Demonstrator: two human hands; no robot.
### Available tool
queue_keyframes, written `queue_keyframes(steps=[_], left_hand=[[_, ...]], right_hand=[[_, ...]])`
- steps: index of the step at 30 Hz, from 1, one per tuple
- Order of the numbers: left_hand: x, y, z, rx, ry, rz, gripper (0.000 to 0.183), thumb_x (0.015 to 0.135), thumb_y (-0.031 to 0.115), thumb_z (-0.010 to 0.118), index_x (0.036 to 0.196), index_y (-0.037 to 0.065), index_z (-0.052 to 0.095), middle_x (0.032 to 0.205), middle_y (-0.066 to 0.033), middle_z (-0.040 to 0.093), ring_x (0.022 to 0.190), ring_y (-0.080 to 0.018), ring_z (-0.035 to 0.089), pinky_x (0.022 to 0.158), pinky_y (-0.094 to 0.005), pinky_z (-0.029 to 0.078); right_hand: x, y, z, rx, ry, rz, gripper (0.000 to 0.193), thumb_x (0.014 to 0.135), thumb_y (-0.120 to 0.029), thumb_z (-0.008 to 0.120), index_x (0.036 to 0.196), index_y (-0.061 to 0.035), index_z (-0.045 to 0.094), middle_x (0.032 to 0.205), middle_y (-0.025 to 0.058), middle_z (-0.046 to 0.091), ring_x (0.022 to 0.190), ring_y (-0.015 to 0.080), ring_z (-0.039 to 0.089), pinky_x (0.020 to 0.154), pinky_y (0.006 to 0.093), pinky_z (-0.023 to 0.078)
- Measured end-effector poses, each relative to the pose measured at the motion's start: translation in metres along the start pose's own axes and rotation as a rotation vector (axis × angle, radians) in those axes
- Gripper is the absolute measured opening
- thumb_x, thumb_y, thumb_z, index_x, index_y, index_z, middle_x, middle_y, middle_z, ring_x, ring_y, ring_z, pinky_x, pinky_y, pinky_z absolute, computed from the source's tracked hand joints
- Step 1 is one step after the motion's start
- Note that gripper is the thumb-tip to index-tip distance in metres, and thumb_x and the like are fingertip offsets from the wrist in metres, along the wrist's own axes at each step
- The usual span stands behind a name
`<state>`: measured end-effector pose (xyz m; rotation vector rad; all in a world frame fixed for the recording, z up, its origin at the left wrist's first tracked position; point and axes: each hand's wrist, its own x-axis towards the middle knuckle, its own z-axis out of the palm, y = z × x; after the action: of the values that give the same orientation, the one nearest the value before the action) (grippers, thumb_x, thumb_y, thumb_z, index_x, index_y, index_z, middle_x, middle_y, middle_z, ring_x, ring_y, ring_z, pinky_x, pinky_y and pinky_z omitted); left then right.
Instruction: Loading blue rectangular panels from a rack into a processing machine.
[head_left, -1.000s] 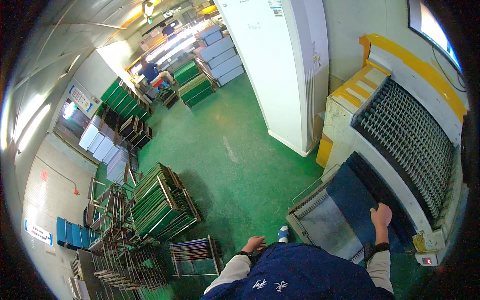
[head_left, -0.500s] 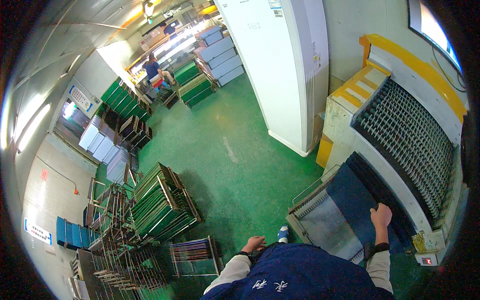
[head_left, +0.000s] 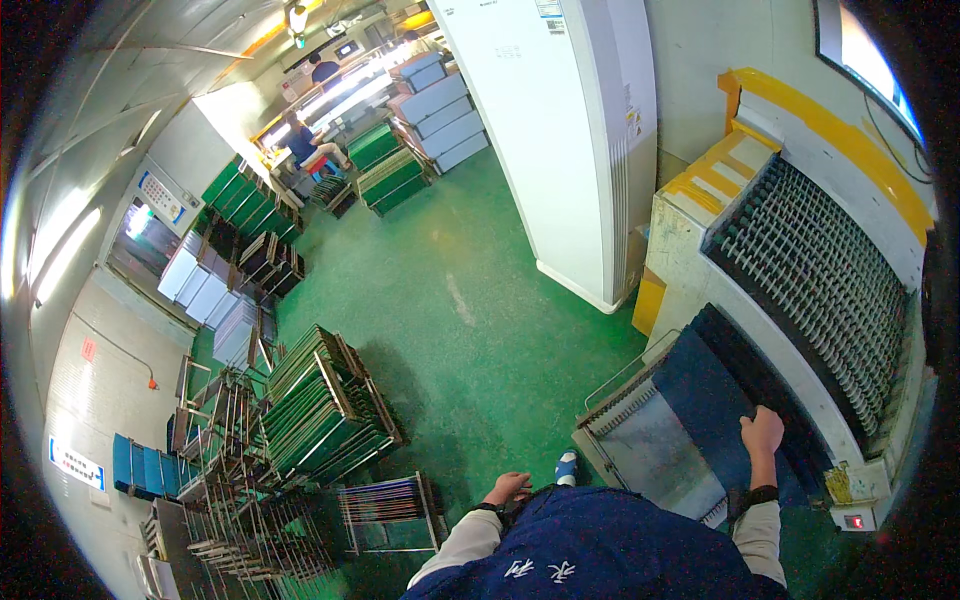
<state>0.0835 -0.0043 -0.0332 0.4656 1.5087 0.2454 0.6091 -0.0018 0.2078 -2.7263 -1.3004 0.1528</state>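
My right hand [head_left: 763, 430] is closed on the edge of a dark blue panel [head_left: 695, 395], which leans in a slotted metal rack [head_left: 603, 425]. Several more dark panels [head_left: 745, 365] stand behind it, close together. A grey sheet-like surface [head_left: 660, 450] shows at the rack's near side. At the front of my dark apron, my left hand [head_left: 508, 488] hangs with its fingers curled in. I see nothing in it, though part of the fingers is hidden.
Right of the rack stands a machine with rows of rollers [head_left: 815, 290]. A tall white cabinet-like unit [head_left: 560, 150] is ahead. Racks of green boards [head_left: 325, 405] and a small wire rack [head_left: 390, 510] stand left. People sit at a lit bench [head_left: 345, 95] far off.
My hands and the panels show no visible movement. At the far bench, one person has leaned left and forward, and another behind has shifted left.
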Motion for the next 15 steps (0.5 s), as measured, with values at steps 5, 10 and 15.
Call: queue_keyframes(steps=[5, 10, 15], left_hand=[[0.002, -0.001, 0.001, -0.021, -0.013, 0.005, 0.039, 0.079, 0.031, 0.058, 0.110, 0.007, 0.049, 0.092, -0.0066, 0.060, 0.068, -0.0165, 0.056, 0.060, -0.0313, 0.046], [0.003, -0.002, 0.001, -0.043, -0.014, 0.013, 0.039, 0.079, 0.030, 0.058, 0.108, 0.005, 0.049, 0.088, -0.0070, 0.059, 0.060, -0.0148, 0.055, 0.051, -0.0285, 0.045], [-0.001, 0.000, 0.001, -0.034, -0.028, 0.028, 0.039, 0.079, 0.030, 0.058, 0.108, 0.006, 0.049, 0.087, -0.0058, 0.059, 0.062, -0.0142, 0.055, 0.053, -0.0288, 0.045]], right_hand=[[0.001, 0.005, 0.006, 0.000, 0.017, 0.001, 0.031, 0.063, -0.023, 0.070, 0.081, -0.0006, 0.060, 0.083, 0.0189, 0.060, 0.082, 0.0336, 0.058, 0.072, 0.0395, 0.046], [0.005, 0.010, 0.013, -0.037, 0.003, -0.012, 0.038, 0.063, -0.026, 0.069, 0.091, -0.0029, 0.061, 0.086, 0.0163, 0.061, 0.081, 0.0313, 0.059, 0.071, 0.0404, 0.046], [0.005, 0.009, 0.012, -0.021, -0.012, -0.012, 0.039, 0.062, -0.026, 0.069, 0.092, -0.0031, 0.061, 0.086, 0.0164, 0.061, 0.082, 0.0313, 0.058, 0.072, 0.0405, 0.046]])
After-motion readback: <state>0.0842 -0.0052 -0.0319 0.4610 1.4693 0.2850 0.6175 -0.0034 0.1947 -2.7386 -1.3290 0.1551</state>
